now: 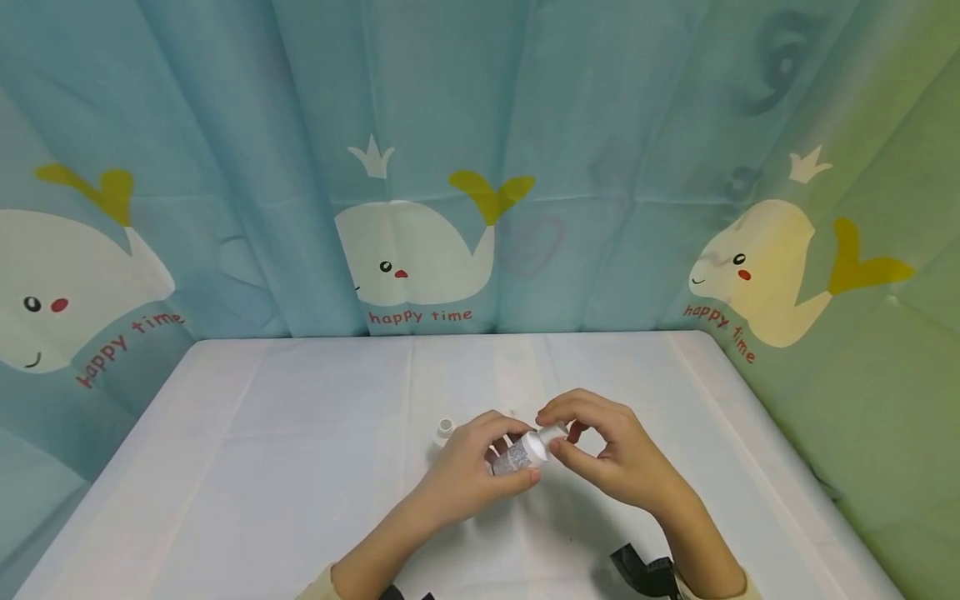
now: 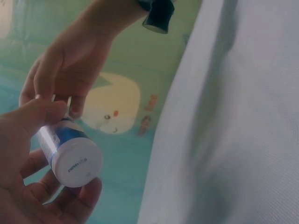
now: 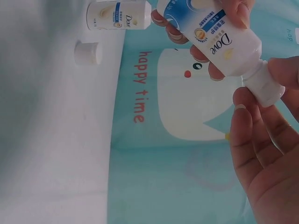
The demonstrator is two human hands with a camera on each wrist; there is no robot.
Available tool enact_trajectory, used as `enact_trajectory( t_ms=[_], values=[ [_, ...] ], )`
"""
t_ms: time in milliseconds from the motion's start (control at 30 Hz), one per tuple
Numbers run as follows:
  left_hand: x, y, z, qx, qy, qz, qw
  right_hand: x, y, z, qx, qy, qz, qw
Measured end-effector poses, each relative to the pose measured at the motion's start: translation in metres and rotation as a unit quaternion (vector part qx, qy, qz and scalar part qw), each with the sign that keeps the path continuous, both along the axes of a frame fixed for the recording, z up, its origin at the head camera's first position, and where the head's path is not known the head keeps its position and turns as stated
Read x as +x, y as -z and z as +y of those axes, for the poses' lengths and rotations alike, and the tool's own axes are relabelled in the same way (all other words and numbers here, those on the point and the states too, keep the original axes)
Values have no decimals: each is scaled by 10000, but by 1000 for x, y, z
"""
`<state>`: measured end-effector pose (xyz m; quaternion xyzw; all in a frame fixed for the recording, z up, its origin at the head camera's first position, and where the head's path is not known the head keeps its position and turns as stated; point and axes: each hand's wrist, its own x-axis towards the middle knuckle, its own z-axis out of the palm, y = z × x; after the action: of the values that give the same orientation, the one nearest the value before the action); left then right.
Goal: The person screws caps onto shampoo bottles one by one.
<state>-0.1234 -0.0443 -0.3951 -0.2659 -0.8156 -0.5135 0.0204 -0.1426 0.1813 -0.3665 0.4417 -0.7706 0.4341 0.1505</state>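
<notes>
My left hand [image 1: 468,471] grips a small white Dove bottle [image 3: 229,44] with blue on its label, its fingers and thumb around the body. The bottle is tilted, its neck toward my right hand [image 1: 630,458]. Thumb and fingers of that hand pinch the white cap [image 3: 264,86], which is at the bottle's neck; whether it is threaded on, I cannot tell. In the left wrist view the round white base [image 2: 77,163] faces the camera. A second Dove bottle [image 3: 119,15] stands on the table, its uncapped neck [image 1: 446,426] visible beyond my left hand.
A loose white cap [image 3: 88,53] lies on the table near the standing bottle. The white-covered table [image 1: 300,450] extends around both hands. Behind it hangs a blue-green curtain [image 1: 600,125] printed with whales. A black strap [image 1: 647,573] is on the right wrist.
</notes>
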Motion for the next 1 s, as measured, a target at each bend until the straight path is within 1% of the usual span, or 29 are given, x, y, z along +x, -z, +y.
enact_trajectory(
  t_ms=[233, 633, 900, 1000],
  values=[
    [1, -1, -1, -21, -12, -40, 10000, 0, 1, 0, -47, 53, -43, 10000],
    [-1, 2, -1, 39, -23, -49, 10000, 1, 1, 2, 42, -19, -47, 10000],
    [0, 1, -2, -12, -53, -5, 10000, 1, 1, 1, 28, 102, 44, 9999],
    [0, 0, -2, -36, -66, -12, 10000, 1, 1, 1, -22, 54, 110, 9999]
  ],
)
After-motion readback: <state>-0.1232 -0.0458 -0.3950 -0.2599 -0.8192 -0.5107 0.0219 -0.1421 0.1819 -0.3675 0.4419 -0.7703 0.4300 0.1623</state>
